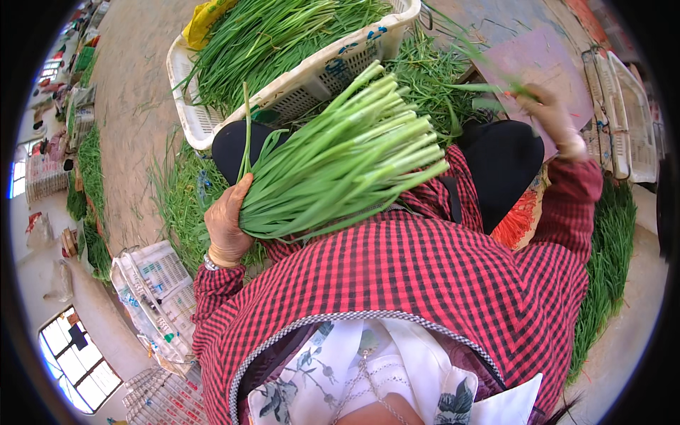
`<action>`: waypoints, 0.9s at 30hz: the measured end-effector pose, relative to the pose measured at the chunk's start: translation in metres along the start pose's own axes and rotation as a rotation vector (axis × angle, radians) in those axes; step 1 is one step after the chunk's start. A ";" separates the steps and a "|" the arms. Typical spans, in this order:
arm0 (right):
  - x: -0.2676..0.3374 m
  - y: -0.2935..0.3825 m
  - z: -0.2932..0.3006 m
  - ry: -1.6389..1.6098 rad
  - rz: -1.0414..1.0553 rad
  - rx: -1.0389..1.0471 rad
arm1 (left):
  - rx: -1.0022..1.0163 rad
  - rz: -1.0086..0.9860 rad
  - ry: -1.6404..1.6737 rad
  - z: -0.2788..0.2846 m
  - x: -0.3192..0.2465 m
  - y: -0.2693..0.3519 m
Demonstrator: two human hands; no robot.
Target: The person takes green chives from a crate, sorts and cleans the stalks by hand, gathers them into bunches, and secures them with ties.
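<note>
My left hand (pixel 227 220), in a thin translucent glove, grips a thick bunch of green leafy stalks (pixel 340 159), perhaps garlic chives, across my lap. Their pale cut ends point up and to the right, and one stalk stands apart above my thumb. Out to the right, my right hand (pixel 542 106), also gloved and blurred by motion, holds a few loose green leaves away from the bunch. Beyond my knees stands a white plastic crate (pixel 297 95) filled with more green stalks (pixel 265 42). A yellow bag (pixel 204 24) lies at the crate's corner.
Loose leaves (pixel 430 69) litter the floor between crate and board. A flat pinkish board (pixel 542 69) lies at the upper right, near stacked white crates (pixel 627 117). Red strands (pixel 515 220) lie by my right knee. Stalks (pixel 608 255) line the right side; more crates (pixel 159 297) stand at left.
</note>
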State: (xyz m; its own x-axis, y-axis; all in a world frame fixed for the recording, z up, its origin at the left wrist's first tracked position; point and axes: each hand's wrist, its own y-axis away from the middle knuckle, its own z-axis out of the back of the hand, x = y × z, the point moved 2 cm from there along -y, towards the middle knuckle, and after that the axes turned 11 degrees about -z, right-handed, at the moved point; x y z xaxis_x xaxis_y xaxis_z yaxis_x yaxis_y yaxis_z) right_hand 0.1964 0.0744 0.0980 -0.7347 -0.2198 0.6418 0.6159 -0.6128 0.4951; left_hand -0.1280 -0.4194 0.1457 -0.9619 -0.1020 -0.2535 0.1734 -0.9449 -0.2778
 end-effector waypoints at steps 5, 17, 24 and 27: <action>0.087 0.000 -0.086 -0.474 0.118 0.084 | -0.041 0.121 0.168 -0.011 0.004 0.000; 0.084 -0.055 -0.118 -0.612 0.134 -0.062 | 0.033 0.571 0.964 -0.012 0.008 -0.005; 0.012 -0.066 -0.092 -0.169 -0.042 -0.195 | -0.009 0.698 0.850 -0.006 0.017 0.000; 0.077 -0.035 -0.127 0.012 0.102 0.209 | -0.036 0.694 0.788 -0.006 0.016 -0.003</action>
State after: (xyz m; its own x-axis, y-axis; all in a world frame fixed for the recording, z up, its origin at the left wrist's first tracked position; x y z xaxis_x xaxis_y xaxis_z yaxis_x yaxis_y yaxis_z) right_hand 0.0821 -0.0171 0.0558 -0.6683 -0.2818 0.6885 0.7316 -0.4165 0.5398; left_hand -0.1431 -0.4159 0.1367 -0.2416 -0.3743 -0.8953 0.6526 -0.7455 0.1356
